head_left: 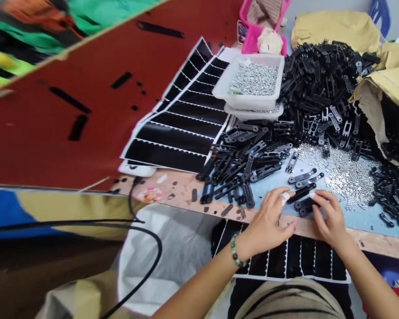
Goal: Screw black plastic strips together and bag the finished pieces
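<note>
Many black slotted parts (315, 73) crowd a light-blue worktop (362, 219) beside scattered metal bits (350, 179), a white tub (219, 91) and yellow sacks (335, 29); a red board (103, 57) stretches to the left. One slim, glossy black piece (300, 193) slants between the left hand (267, 223) and the right hand (330, 217), near the wooden edge (182, 192). Left fingertips meet one end, thumb apart; right fingers curve by the other; I cannot tell whether either grips.

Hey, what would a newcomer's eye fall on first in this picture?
Probably the heap of black parts at the upper right, and the red board across the left. Then the left hand and right hand, low and right of centre, near either end of a black piece. Silver bits lie just beyond the right hand.
</note>
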Motion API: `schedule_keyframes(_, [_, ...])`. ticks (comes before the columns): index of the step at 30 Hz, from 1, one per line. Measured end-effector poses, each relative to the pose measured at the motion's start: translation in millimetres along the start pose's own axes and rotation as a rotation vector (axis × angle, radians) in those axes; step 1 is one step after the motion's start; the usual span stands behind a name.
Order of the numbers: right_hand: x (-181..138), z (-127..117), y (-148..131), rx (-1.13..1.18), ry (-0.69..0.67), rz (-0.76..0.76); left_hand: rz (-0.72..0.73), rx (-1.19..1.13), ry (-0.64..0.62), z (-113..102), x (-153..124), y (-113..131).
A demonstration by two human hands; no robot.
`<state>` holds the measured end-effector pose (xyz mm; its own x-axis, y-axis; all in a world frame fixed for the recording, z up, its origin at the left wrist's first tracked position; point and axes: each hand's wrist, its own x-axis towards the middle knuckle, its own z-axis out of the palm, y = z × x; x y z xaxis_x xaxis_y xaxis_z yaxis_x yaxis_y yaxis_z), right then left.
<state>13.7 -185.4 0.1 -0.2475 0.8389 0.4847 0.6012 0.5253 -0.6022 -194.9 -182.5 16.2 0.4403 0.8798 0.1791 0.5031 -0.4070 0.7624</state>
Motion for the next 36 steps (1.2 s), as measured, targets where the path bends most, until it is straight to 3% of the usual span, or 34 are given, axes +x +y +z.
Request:
schedule_keyframes(3, [17,-12,-24,0.173,-0.083,-0.03,-0.032,-0.195,-0.119,-17,3,8])
schedule_keyframes(6, [33,-16,-48,0.302,-0.317,-0.214,0.029,-0.254,-0.374,-26,6,15])
schedule_keyframes(9, [34,-10,-61,0.308,-0.395,-0.385,0.081,-0.273,-0.543,-28,3,20])
schedule_keyframes(13, [20,3,-66,0.302,-0.285,-0.463,-0.025,-0.394,-0.545,-29,-11,17])
schedule_keyframes(16, [16,1,-65,0.387,-0.208,-0.522,-0.099,-0.605,-0.412,-38,-22,9])
schedule_keyframes(18, [28,-4,-61,0.454,-0.114,-0.415,-0.175,-0.692,-0.183,-53,-22,2])
schedule_keyframes(20, [57,-3,-52,0.5,-0.011,-0.095,-0.197,-0.604,0.094,-75,-14,-6])
schedule_keyframes(22, [101,7,-39,0.603,0.108,0.279,-0.129,-0.369,0.337,-98,5,-14])
schedule_keyframes(24, [153,27,-25,0.891,0.206,0.486,-0.021,-0.071,0.475,-118,33,-21])
schedule_keyframes(26, [201,51,-13,1.151,0.266,0.61,0.096,0.193,0.491,-130,67,-27])
schedule_keyframes(29, [245,82,-3,1.32,0.316,0.7,0.195,0.473,0.369,-136,120,-40])
schedule_keyframes(33, [253,103,4,1.312,0.303,0.723,0.113,0.716,0.149,-131,165,-62])
schedule_keyframes(36, [244,107,10,1.291,0.272,0.732,0.068,0.745,0.115,-124,175,-72])
